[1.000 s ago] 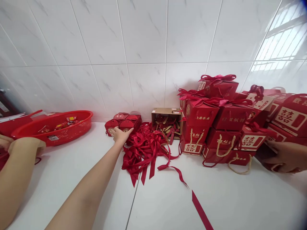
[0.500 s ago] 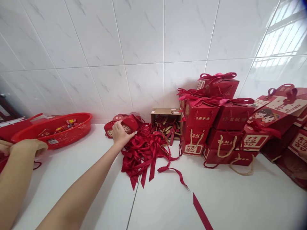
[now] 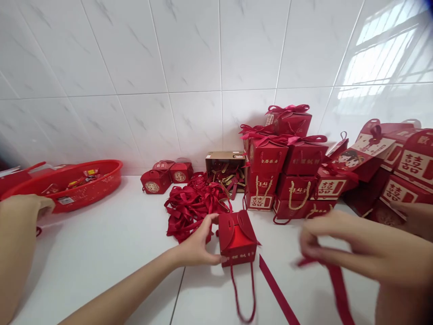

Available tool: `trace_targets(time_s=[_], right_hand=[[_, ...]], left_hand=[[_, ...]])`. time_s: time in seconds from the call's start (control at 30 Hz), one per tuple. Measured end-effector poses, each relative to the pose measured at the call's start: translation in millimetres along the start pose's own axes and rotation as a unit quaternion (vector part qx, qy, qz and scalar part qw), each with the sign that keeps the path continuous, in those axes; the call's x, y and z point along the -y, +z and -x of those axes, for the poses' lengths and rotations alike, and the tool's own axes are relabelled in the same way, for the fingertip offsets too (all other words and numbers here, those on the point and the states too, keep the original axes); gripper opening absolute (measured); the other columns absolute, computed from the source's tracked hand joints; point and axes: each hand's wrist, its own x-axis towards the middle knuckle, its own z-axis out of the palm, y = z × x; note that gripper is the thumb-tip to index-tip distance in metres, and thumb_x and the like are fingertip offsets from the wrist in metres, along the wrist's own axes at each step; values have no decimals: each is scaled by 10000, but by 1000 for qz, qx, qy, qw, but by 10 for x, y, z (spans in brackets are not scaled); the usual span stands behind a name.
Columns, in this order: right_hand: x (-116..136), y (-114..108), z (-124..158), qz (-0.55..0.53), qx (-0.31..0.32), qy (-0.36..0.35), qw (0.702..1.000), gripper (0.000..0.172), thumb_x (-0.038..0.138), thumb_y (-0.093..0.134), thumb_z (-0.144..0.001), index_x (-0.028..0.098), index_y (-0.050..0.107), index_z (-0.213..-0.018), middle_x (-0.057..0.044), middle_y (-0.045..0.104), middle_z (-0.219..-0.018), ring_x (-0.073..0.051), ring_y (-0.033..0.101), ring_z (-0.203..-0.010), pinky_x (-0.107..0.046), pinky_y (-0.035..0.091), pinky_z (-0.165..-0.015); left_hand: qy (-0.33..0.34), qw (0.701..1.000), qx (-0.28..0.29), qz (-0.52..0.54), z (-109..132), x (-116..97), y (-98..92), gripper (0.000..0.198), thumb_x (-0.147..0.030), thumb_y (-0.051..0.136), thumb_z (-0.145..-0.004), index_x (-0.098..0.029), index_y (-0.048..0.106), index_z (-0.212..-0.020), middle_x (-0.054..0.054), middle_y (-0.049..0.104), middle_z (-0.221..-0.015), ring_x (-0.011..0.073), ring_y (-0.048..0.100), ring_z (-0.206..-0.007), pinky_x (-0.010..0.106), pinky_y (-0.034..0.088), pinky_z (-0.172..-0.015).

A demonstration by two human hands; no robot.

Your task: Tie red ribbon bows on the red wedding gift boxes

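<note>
My left hand (image 3: 199, 243) grips the left side of a small red gift box (image 3: 238, 237), fingers behind and thumb in front. The box stands on the white table, its top flaps folded inward and a red cord handle hanging over its front. On the right, my right hand (image 3: 338, 246), slightly blurred, pinches a dark red ribbon (image 3: 340, 289) whose end hangs down. Another ribbon strip (image 3: 275, 289) lies on the table between box and right hand. Behind my left hand is a tangled heap of red ribbons (image 3: 192, 203).
Three small red boxes (image 3: 155, 181) stand by the tiled wall. An open carton (image 3: 225, 155) holds ribbon pieces. Stacked boxes with bows (image 3: 269, 155) and more boxes (image 3: 414, 162) fill the right. Left: a red basket (image 3: 101, 192) of sweets, another person's arm (image 3: 16, 243); another hand (image 3: 416, 216) at right.
My left hand has brought a red box from the back forward and right, beside the ribbon heap. My right hand has come into view with a ribbon. The view has shifted slightly right.
</note>
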Motion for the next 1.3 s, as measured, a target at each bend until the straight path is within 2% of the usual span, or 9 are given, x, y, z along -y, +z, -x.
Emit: trace_targets(time_s=[0.1, 0.17, 0.23, 0.3, 0.33, 0.43, 0.6, 1.0, 1.3], right_hand=[[0, 48, -479, 70, 112, 116, 984, 184, 305, 522, -898, 201, 583, -759, 5, 566, -643, -123, 490, -566, -235, 375, -502], [-36, 122, -665, 57, 109, 171, 978, 191, 328, 475, -907, 196, 567, -803, 7, 560, -649, -119, 480, -571, -230, 360, -511], [-79, 206, -742, 23, 103, 207, 973, 160, 328, 476, -893, 195, 562, -868, 11, 561, -640, -116, 484, -567, -228, 355, -515], [-116, 276, -762, -11, 102, 232, 967, 114, 295, 496, -866, 198, 539, -907, 26, 546, -609, -106, 466, -537, -221, 324, -494], [-132, 303, -767, -29, 100, 240, 965, 92, 269, 505, -851, 199, 524, -908, 35, 534, -595, -100, 454, -525, -217, 308, -488], [-181, 358, -798, -76, 95, 251, 960, 72, 208, 516, -813, 200, 484, -877, 58, 496, -556, -88, 443, -508, -212, 278, -484], [-261, 426, -870, -114, 90, 254, 956, 93, 181, 518, -786, 199, 460, -857, 70, 479, -541, -94, 488, -520, -217, 302, -508], [-311, 462, -900, -136, 73, 266, 951, 120, 145, 514, -737, 199, 458, -828, 75, 465, -538, -89, 483, -496, -216, 308, -495], [-377, 543, -919, -135, 74, 259, 953, 121, 229, 569, -745, 195, 491, -831, 54, 517, -556, -102, 503, -507, -221, 330, -500]], left_hand=[[-43, 998, 36, -35, -12, -93, 6, 1101, -366, 786, -638, -263, 65, -1463, 173, 278, -1490, 312, 298, -1384, 504, 312, -1103], [-51, 997, 26, -48, -56, -260, -98, 1150, -431, 766, -661, -272, -24, -1480, 169, 179, -1533, 322, 196, -1425, 518, 260, -1128], [-50, 996, 21, -66, -102, -480, -197, 909, -468, 671, -757, -301, 131, -1469, 123, 194, -1530, 296, 221, -1417, 477, 287, -1126], [-39, 992, 28, -114, -141, -691, -224, 548, -444, 605, -808, -322, 437, -1315, 68, 317, -1459, 273, 302, -1371, 438, 323, -1109], [-36, 989, 30, -138, -157, -776, -206, 424, -417, 591, -813, -318, 521, -1220, 57, 380, -1404, 271, 338, -1341, 436, 345, -1092], [-38, 981, 26, -186, -198, -915, -69, 298, -324, 573, -791, -290, 582, -1087, 59, 486, -1267, 285, 395, -1265, 458, 386, -1038], [-48, 981, 18, -188, -237, -873, 115, 272, -255, 545, -772, -261, 592, -1040, 69, 521, -1173, 275, 435, -1185, 437, 406, -993], [-50, 987, -19, -153, -269, -749, 196, 264, -386, 533, -829, -262, 593, -1055, 71, 525, -1186, 259, 480, -1145, 423, 399, -998], [-62, 984, -47, -161, -298, -775, 271, 234, -365, 513, -835, -248, 608, -1013, 78, 541, -1203, 273, 452, -1180, 460, 370, -1024]])
